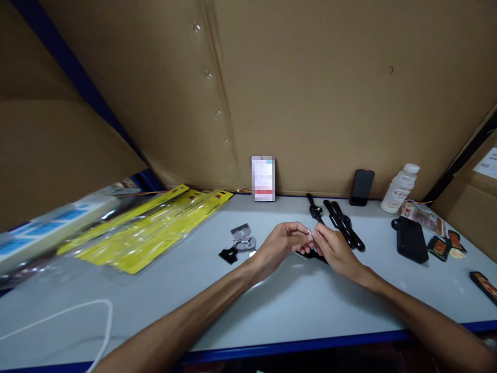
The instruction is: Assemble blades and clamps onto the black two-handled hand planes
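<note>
Both hands meet over the middle of the grey table (295, 305). My left hand (280, 244) and my right hand (333, 247) pinch a tiny pale object (310, 234) between their fingertips; it is too small to name. A dark flat item (316, 256) lies on the table just under the hands. Several black wristwatches (341, 223) lie just behind my right hand. Small metal and black parts (239, 242) sit to the left of my left hand.
Yellow packaging sleeves (155, 228) lie at the left, a white cable (97, 321) near the front edge. A black phone (362, 187), a white bottle (399, 188), a black pouch (410, 239) and small packets (442, 246) stand at the right. Cardboard walls close the back.
</note>
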`<act>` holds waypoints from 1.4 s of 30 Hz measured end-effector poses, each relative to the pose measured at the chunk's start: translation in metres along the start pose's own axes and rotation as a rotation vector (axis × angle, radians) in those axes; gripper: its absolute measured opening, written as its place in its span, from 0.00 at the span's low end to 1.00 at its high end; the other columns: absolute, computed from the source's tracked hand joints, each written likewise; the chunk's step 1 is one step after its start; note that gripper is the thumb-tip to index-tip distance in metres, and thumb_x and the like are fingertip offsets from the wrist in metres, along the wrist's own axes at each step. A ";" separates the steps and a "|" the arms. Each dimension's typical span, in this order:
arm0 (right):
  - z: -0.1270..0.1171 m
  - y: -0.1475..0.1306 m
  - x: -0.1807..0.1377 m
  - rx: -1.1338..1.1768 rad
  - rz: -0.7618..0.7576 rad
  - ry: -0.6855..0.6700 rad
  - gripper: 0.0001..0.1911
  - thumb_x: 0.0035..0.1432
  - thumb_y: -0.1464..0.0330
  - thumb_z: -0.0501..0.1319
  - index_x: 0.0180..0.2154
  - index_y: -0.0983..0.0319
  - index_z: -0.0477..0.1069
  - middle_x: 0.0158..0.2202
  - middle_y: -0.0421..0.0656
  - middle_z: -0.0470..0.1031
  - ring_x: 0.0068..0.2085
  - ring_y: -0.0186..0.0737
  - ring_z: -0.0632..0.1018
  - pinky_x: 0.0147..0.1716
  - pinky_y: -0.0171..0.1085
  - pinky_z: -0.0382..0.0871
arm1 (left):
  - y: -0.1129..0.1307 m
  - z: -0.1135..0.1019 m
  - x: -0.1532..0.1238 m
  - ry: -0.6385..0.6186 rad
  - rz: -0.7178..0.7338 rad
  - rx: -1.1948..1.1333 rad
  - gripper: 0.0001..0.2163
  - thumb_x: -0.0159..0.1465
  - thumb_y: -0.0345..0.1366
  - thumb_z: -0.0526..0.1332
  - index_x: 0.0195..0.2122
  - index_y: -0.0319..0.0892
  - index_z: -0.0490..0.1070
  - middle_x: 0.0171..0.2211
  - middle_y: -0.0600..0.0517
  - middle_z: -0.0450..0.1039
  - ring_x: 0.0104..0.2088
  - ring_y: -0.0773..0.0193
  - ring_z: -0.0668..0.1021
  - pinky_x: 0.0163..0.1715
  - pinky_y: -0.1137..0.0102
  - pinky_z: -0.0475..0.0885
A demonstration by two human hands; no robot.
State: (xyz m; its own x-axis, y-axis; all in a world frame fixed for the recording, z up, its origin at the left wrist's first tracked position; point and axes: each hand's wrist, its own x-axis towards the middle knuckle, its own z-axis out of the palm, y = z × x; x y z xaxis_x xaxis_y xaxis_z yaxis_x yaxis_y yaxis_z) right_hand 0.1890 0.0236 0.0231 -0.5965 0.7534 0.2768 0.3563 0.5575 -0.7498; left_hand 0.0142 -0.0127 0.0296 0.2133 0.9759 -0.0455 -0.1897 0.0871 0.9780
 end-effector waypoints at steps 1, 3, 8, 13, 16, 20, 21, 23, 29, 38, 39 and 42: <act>0.000 0.000 0.000 0.012 -0.005 -0.003 0.18 0.70 0.57 0.46 0.28 0.57 0.56 0.23 0.35 0.65 0.25 0.35 0.68 0.27 0.35 0.58 | -0.001 0.000 0.000 0.004 0.011 0.015 0.15 0.51 0.42 0.70 0.31 0.38 0.71 0.29 0.48 0.77 0.29 0.65 0.77 0.33 0.69 0.70; -0.001 -0.001 0.001 0.029 -0.009 -0.003 0.19 0.70 0.57 0.47 0.27 0.57 0.57 0.23 0.35 0.65 0.25 0.35 0.67 0.27 0.34 0.58 | -0.002 -0.001 0.000 0.001 0.053 0.062 0.14 0.53 0.42 0.69 0.33 0.38 0.71 0.29 0.49 0.78 0.29 0.64 0.78 0.32 0.69 0.70; -0.012 -0.006 0.004 -0.062 -0.008 -0.091 0.19 0.71 0.58 0.45 0.29 0.58 0.61 0.22 0.35 0.65 0.25 0.34 0.67 0.27 0.34 0.57 | -0.002 -0.006 0.002 0.005 0.183 0.320 0.08 0.61 0.38 0.63 0.35 0.39 0.69 0.28 0.50 0.77 0.28 0.63 0.78 0.30 0.70 0.70; -0.037 -0.010 -0.001 -0.645 0.008 -0.243 0.15 0.69 0.59 0.53 0.33 0.60 0.69 0.29 0.41 0.74 0.31 0.39 0.74 0.29 0.37 0.52 | 0.000 -0.017 0.005 0.115 0.323 0.993 0.03 0.64 0.32 0.60 0.34 0.40 0.72 0.33 0.49 0.76 0.34 0.62 0.75 0.36 0.68 0.68; -0.043 -0.011 -0.007 -0.796 0.000 -0.415 0.14 0.66 0.56 0.59 0.35 0.60 0.71 0.34 0.43 0.78 0.33 0.43 0.76 0.28 0.37 0.51 | -0.002 -0.022 0.007 0.046 0.316 1.171 0.03 0.64 0.31 0.60 0.34 0.40 0.73 0.33 0.49 0.74 0.34 0.61 0.74 0.35 0.69 0.67; -0.039 -0.012 -0.009 -0.833 -0.029 -0.491 0.09 0.63 0.61 0.61 0.40 0.59 0.70 0.36 0.44 0.78 0.35 0.44 0.77 0.29 0.37 0.52 | -0.004 -0.022 0.005 -0.057 0.300 1.250 0.05 0.64 0.28 0.59 0.35 0.40 0.74 0.32 0.50 0.73 0.32 0.62 0.73 0.34 0.69 0.65; -0.037 -0.012 -0.009 -0.835 -0.038 -0.492 0.07 0.63 0.63 0.61 0.40 0.59 0.70 0.36 0.44 0.78 0.35 0.44 0.77 0.29 0.37 0.52 | -0.005 -0.021 0.005 -0.065 0.300 1.266 0.05 0.64 0.28 0.59 0.36 0.40 0.74 0.32 0.50 0.73 0.33 0.62 0.73 0.34 0.68 0.65; -0.035 -0.012 -0.009 -0.830 -0.060 -0.494 0.06 0.63 0.65 0.60 0.40 0.60 0.71 0.35 0.45 0.78 0.35 0.44 0.77 0.29 0.38 0.52 | -0.005 -0.019 0.003 -0.067 0.307 1.300 0.05 0.65 0.28 0.58 0.36 0.39 0.74 0.33 0.49 0.73 0.34 0.60 0.74 0.35 0.68 0.65; -0.035 -0.017 -0.008 -0.785 -0.087 -0.511 0.05 0.64 0.67 0.59 0.40 0.61 0.71 0.36 0.46 0.78 0.36 0.46 0.77 0.30 0.39 0.54 | -0.007 -0.016 0.003 -0.064 0.360 1.380 0.07 0.68 0.28 0.55 0.36 0.40 0.72 0.35 0.47 0.73 0.38 0.59 0.74 0.38 0.67 0.68; -0.034 -0.023 -0.007 -0.758 -0.049 -0.534 0.07 0.64 0.66 0.59 0.43 0.61 0.71 0.38 0.48 0.78 0.38 0.48 0.77 0.32 0.39 0.58 | -0.010 -0.018 0.003 -0.099 0.448 1.378 0.09 0.67 0.26 0.53 0.34 0.40 0.71 0.33 0.48 0.72 0.36 0.59 0.73 0.37 0.67 0.68; -0.035 -0.023 -0.007 -0.756 -0.048 -0.537 0.08 0.65 0.66 0.59 0.43 0.61 0.71 0.38 0.48 0.78 0.38 0.47 0.77 0.32 0.39 0.59 | -0.011 -0.018 0.003 -0.095 0.436 1.337 0.08 0.66 0.25 0.54 0.34 0.40 0.71 0.33 0.49 0.72 0.36 0.60 0.74 0.36 0.68 0.68; -0.035 -0.019 -0.008 -0.748 -0.051 -0.547 0.09 0.65 0.65 0.58 0.44 0.62 0.71 0.38 0.48 0.78 0.38 0.47 0.78 0.33 0.39 0.59 | -0.013 -0.020 0.005 -0.041 0.389 1.221 0.07 0.64 0.24 0.58 0.34 0.41 0.72 0.33 0.51 0.74 0.34 0.62 0.75 0.35 0.69 0.68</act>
State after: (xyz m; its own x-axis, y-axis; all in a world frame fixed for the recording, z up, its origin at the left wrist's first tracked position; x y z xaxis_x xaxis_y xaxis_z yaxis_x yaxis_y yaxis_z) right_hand 0.2117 0.0193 0.0560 -0.8125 0.5588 -0.1660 0.5783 0.8085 -0.1092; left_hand -0.0017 -0.0047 0.0125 0.3754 0.8870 0.2690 0.7473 -0.4613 0.4783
